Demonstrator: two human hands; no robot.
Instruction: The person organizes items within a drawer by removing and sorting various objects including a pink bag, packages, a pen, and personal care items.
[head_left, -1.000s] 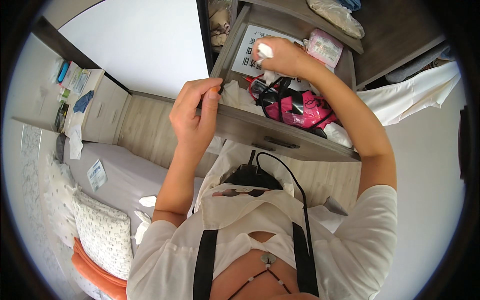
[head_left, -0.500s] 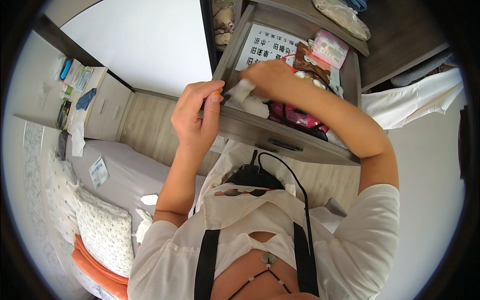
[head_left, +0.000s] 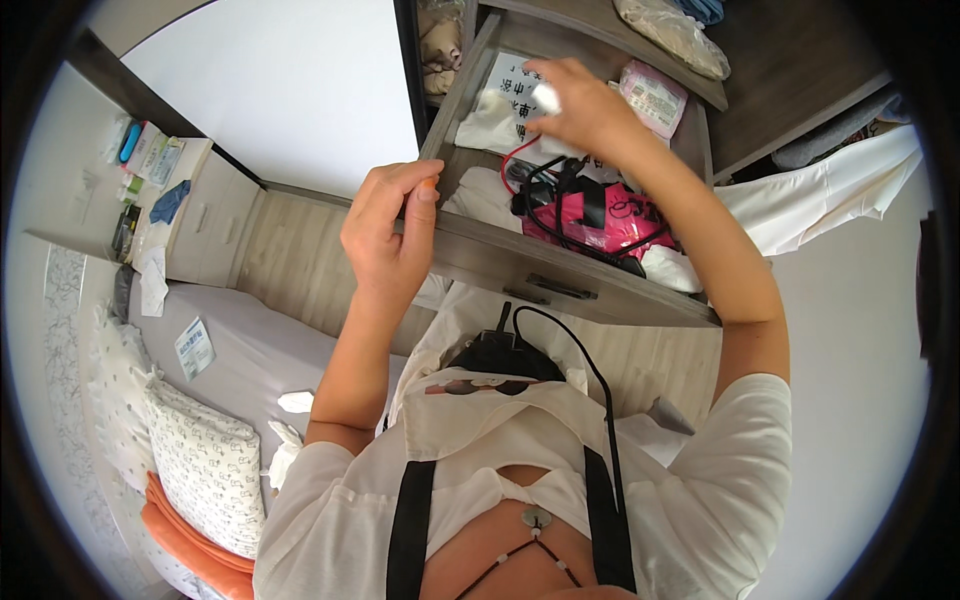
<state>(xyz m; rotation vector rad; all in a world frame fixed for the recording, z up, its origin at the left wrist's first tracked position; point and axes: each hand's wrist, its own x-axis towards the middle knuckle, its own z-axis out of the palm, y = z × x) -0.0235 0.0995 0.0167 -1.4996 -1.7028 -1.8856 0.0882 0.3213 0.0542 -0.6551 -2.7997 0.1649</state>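
My left hand (head_left: 390, 225) is closed at the front left corner of the open wooden drawer (head_left: 470, 258), its thumb pressed toward the curled fingers. Over the drawer's far part is my right hand (head_left: 592, 108), its fingers curved around a small white thing (head_left: 545, 97), too blurred to name. A printed white sheet (head_left: 512, 72) lies beneath, with a white cloth piece (head_left: 488, 122) on it. Nearer the front are a bright pink plastic package (head_left: 598, 220), a black cable (head_left: 560, 205) and more white cloth (head_left: 485, 200). A pale pink packet (head_left: 652, 97) stands beyond my right wrist.
White fabric (head_left: 830, 190) hangs to the right of the drawer. A beige plastic bag (head_left: 675, 35) lies on the shelf above. On the left are a grey bed (head_left: 250, 325) with patterned pillows (head_left: 200, 450) and a pale cabinet (head_left: 210, 205). A black cord hangs over my chest.
My right hand has moved farther back in the drawer, uncovering the pink package and cable. A white cloth piece now lies on the printed sheet. My left hand stays at the corner.
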